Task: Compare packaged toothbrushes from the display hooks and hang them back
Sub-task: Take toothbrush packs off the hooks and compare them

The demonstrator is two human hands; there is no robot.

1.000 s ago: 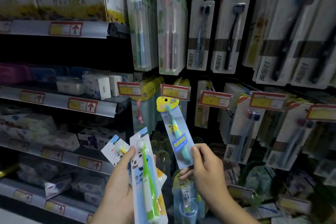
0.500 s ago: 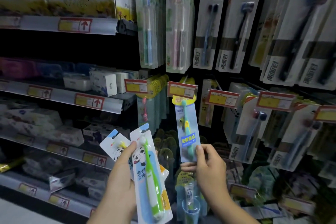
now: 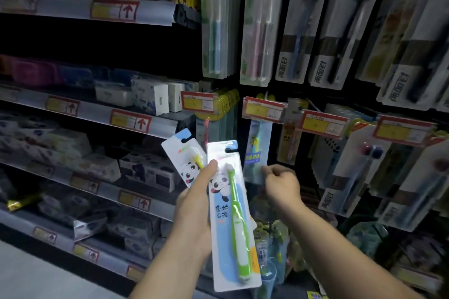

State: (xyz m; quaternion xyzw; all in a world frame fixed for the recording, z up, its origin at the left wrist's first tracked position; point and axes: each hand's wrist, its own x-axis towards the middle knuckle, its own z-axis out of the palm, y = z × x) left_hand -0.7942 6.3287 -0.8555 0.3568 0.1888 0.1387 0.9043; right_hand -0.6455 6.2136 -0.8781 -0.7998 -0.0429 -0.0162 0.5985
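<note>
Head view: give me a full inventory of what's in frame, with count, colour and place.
Panda packs: two, white-blue cards, green brush in front, yellow brush behind; in the left hand.
Teal pack: one, blue card, teal brush; hanging below a hook tag, centre.
Hook tags: four, red-yellow; middle row.
Tall packs: many, clear or white-black; top row, right.
Lower packs: many, mostly white; right of the teal pack.
Boxes: several, white; left shelves.
Shelves: several, grey rails with red-yellow labels; left.
Left hand: grips both panda packs.
Right hand: fingers curled at the teal pack's lower edge; contact unclear.
</note>
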